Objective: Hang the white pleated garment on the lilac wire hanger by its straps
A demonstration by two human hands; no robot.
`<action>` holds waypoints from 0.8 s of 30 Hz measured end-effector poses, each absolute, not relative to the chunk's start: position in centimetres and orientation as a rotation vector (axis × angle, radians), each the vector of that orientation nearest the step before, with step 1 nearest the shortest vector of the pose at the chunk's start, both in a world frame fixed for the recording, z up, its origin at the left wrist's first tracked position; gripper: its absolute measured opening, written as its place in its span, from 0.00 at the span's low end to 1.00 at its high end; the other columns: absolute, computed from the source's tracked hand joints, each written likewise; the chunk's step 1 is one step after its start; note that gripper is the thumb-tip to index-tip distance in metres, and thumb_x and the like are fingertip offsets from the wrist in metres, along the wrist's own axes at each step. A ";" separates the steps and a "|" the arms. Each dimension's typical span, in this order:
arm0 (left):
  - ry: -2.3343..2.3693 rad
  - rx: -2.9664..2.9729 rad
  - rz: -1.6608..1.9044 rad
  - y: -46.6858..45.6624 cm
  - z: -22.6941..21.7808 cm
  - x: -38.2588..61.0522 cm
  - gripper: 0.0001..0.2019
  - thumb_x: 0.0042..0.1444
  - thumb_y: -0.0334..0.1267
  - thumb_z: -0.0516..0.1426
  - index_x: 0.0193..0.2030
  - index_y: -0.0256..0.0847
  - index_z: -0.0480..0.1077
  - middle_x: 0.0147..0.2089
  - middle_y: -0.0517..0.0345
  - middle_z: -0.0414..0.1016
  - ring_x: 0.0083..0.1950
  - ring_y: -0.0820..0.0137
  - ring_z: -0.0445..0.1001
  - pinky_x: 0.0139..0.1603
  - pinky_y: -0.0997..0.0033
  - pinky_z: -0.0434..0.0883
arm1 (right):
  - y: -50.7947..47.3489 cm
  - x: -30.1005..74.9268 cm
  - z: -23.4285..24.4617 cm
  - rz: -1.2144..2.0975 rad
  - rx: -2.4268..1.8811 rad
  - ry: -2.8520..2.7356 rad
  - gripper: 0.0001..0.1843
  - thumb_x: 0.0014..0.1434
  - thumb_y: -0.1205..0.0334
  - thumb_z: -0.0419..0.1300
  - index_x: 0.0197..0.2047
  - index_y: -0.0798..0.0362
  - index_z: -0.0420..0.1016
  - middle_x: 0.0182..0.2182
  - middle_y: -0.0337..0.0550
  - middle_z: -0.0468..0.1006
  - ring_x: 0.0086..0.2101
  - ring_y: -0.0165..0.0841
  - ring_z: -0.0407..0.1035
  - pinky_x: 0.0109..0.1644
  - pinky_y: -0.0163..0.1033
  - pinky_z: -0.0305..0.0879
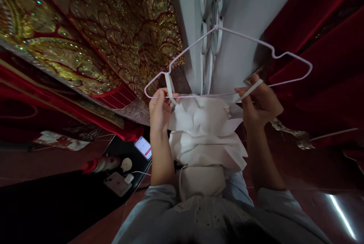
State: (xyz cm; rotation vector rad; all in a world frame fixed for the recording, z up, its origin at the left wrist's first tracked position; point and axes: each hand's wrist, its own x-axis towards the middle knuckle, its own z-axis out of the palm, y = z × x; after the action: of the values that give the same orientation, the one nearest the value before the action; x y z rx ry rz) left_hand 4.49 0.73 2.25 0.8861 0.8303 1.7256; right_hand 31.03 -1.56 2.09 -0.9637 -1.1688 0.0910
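A pale pink clothes hanger (217, 27) hangs upright in front of me by its metal hook. Below its lower bar hangs a white layered garment (204, 115) with two thin straps. The left strap (170, 86) is looped over the hanger's left shoulder notch. My left hand (160, 109) is closed at the lower bar beside this strap, with its fingertips on the bar. On the other side, my right hand (260, 102) pinches the right strap (250, 90) and stretches it out below the right notch. The bar runs partly behind that hand.
Red and gold sequinned costumes (136, 28) hang at left, dark red cloth (321, 58) at right. Behind the hanger stands a white metal scrollwork rack (204, 39). A black bench (136, 177) at lower left bears a lit phone (143, 147), another phone (117, 183) and a red-capped bottle (99, 163).
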 end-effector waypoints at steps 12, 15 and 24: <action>0.876 0.959 1.887 0.0 4.5 3.4 0.14 0.60 0.50 0.72 0.36 0.42 0.79 0.23 0.61 0.76 0.20 0.73 0.69 0.24 0.75 0.69 | 1.4 40.3 5.1 0.053 -1.030 -1.188 0.27 0.50 0.43 0.79 0.47 0.48 0.84 0.44 0.50 0.86 0.46 0.44 0.83 0.49 0.51 0.78; 0.851 0.945 1.913 0.1 4.0 3.7 0.17 0.57 0.53 0.74 0.38 0.41 0.81 0.22 0.62 0.76 0.20 0.74 0.67 0.23 0.74 0.68 | 0.4 38.0 7.5 0.109 -1.124 -1.325 0.17 0.52 0.55 0.77 0.45 0.49 0.86 0.41 0.45 0.87 0.41 0.38 0.79 0.48 0.47 0.78; 0.758 0.998 1.984 0.5 3.5 3.0 0.20 0.61 0.56 0.75 0.44 0.40 0.83 0.25 0.58 0.78 0.22 0.73 0.69 0.24 0.73 0.65 | 1.1 38.6 6.3 0.217 -1.151 -1.307 0.16 0.49 0.58 0.79 0.41 0.47 0.85 0.32 0.39 0.82 0.34 0.33 0.73 0.40 0.43 0.72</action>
State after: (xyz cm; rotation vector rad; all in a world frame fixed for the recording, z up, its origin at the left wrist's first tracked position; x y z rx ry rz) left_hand 2.97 0.49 3.54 0.9980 0.7582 1.9844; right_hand 38.58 1.10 6.29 -1.1506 -1.3067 0.2170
